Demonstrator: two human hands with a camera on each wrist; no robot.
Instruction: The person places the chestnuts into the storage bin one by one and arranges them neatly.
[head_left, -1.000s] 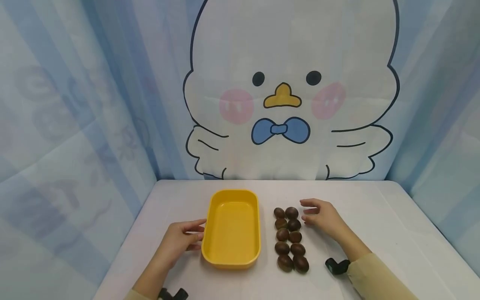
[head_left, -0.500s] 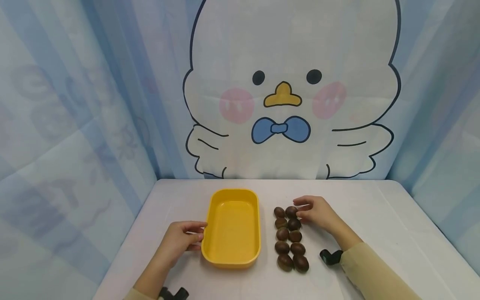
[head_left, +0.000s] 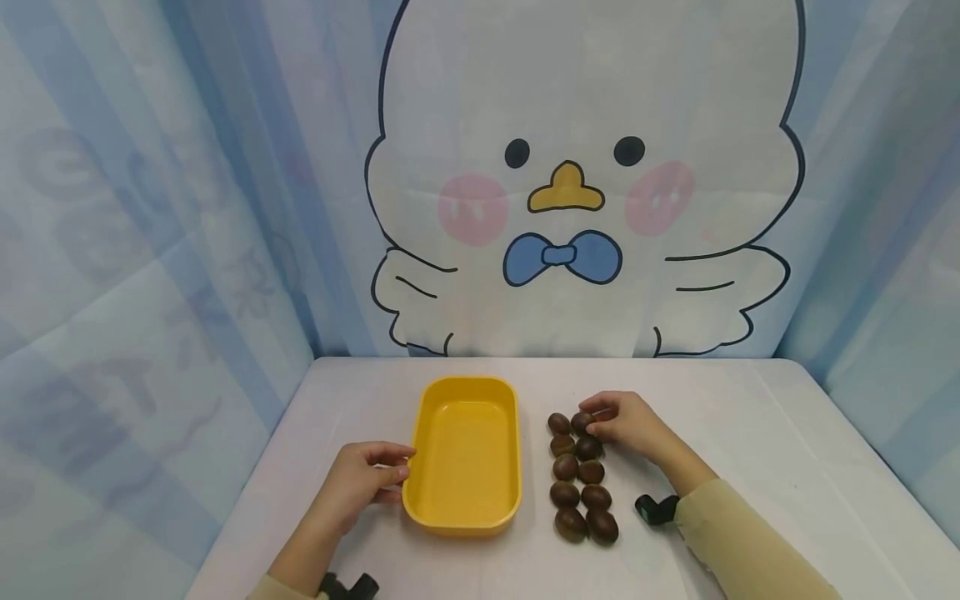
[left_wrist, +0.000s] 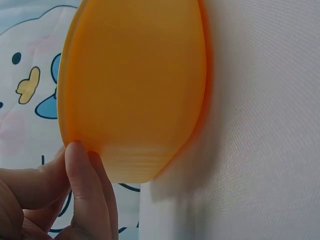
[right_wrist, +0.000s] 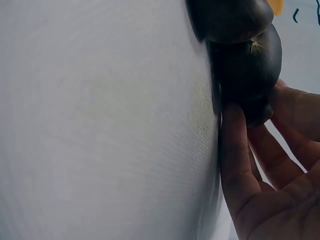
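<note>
Here's the right hand [head_left: 630, 423], thumb and fingers closed on the far-end chestnut [head_left: 581, 422] right of the yellow tray [head_left: 462, 467], where two columns of chestnuts [head_left: 565, 468] line up, seemingly for easy picking! At the tray's left rim the left hand [head_left: 358, 482] touches with loosely bent fingers, perhaps steadying it, whether pinching can't be told, and fingers partly hide the gripped chestnut

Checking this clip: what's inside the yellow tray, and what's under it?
Inside the yellow tray, only its bare floor shows in the head view. Beneath is the white table; the patch its base covers cannot be seen.
</note>
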